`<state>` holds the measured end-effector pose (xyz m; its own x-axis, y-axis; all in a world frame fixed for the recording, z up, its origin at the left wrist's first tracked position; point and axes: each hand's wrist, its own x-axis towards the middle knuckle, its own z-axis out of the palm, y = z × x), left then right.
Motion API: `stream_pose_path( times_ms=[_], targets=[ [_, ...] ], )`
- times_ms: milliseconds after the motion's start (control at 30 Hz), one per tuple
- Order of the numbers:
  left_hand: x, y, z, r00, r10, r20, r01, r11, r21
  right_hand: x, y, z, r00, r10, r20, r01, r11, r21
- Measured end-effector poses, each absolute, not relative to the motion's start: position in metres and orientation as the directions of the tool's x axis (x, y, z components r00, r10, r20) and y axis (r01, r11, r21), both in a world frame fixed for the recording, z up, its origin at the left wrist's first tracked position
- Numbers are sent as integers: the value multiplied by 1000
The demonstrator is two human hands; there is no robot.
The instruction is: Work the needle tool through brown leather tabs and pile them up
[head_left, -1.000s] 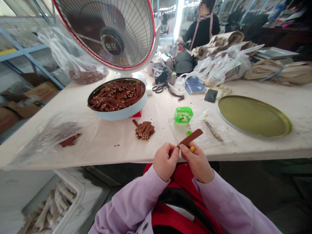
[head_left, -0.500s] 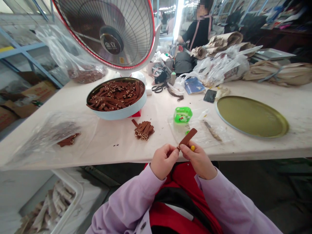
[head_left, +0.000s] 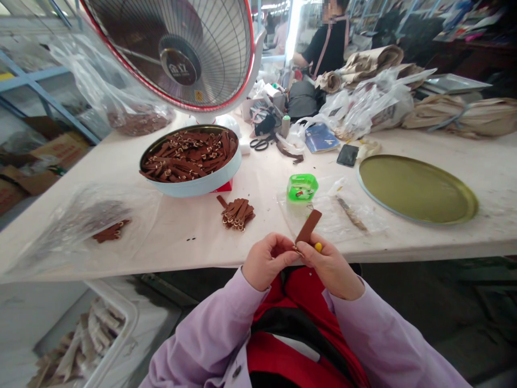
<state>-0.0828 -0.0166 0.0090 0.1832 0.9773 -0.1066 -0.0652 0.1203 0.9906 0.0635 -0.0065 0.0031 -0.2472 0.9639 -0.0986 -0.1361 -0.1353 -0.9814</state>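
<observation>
At the table's front edge my two hands meet over one brown leather strap (head_left: 309, 226) with a small metal ring at its lower end. My right hand (head_left: 332, 268) pinches the strap between thumb and fingers. A yellow tip (head_left: 318, 247) pokes out between those fingers; the rest of that item is hidden. My left hand (head_left: 266, 262) is closed, its thumb and fingertips pinching the ring end. Beyond them a green plastic box (head_left: 302, 187) stands on a clear plastic sheet. Left of it lies a fanned pile of ringed brown straps (head_left: 238, 211).
A round tin (head_left: 194, 186) heaped with straps sits under a large fan (head_left: 177, 54). To the right lies a round lid (head_left: 418, 188). Scissors (head_left: 259, 144), a phone (head_left: 347, 155), a blue booklet (head_left: 322, 139) and plastic bags (head_left: 375, 105) crowd the back. A person (head_left: 329, 43) is beyond.
My left hand has shifted slightly, with its thumb and forefinger bowed further apart behind the pinch. The strap has moved a little to the left. The whole view has shifted slightly.
</observation>
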Motion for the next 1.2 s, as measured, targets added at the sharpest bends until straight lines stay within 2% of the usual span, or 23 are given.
stream_pose_path(
  times_ms=[167,333,600,700,867,967,1100,1200],
  targets=[
    [-80,-16,6,186,973,-135,-138,162,977,59,-10,1,-200,978,-66,-133,-93,-987],
    [-70,-19,13,105,982,-160,-283,184,941,60,-14,-3,-144,990,1,-175,-24,-984],
    [-55,-23,16,22,981,-192,-440,182,879,58,-19,-8,-75,997,-13,-268,-33,-963],
    [-54,-24,18,9,977,-215,-435,197,879,59,-19,-5,-47,999,17,-203,7,-979],
    [-53,-24,21,-60,964,-259,-381,218,899,64,-13,7,-119,992,49,48,55,-997],
    [-57,-22,20,14,959,-282,-352,268,897,68,-9,10,-133,990,49,95,62,-994],
    [-67,-18,17,263,921,-287,-321,365,874,73,-8,7,-234,971,-52,-82,-73,-994],
    [-71,-16,14,304,904,-300,-329,395,857,74,-7,7,-272,958,-89,-125,-127,-984]
  ],
)
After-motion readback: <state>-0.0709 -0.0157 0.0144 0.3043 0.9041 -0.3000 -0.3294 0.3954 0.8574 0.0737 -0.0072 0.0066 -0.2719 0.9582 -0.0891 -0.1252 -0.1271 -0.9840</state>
